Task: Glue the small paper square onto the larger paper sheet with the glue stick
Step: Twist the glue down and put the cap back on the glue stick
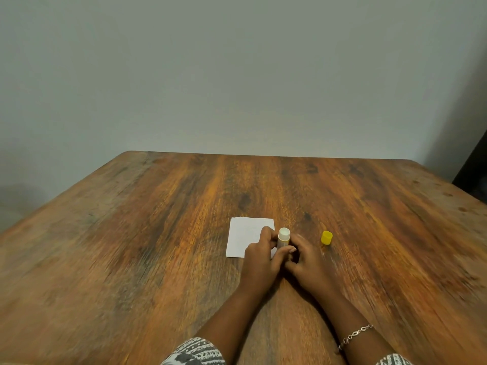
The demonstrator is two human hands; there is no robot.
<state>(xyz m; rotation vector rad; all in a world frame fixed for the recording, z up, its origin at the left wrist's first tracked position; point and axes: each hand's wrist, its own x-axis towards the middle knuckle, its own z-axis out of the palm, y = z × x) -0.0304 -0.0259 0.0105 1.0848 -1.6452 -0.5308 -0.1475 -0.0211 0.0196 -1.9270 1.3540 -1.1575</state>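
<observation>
Both hands on the glue stick (284, 237) now, standing upright and uncapped with its white tip showing. The left hand (259, 259) has its grip wrapped round the barrel, and the right hand (308, 262) curls its grip on the base. Any label is hidden by fingers. The white paper sheet (246, 237) lies flat just left of the stick on the worktop (131, 233). The yellow cap (326, 237) stands to the stick's right, apart.

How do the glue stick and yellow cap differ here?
The glue stick is gripped upright by the left hand and right hand; the yellow cap stands untouched on the table. The stick's top is white; the cap is yellow. The stick is taller than the cap. Both are round.
</observation>
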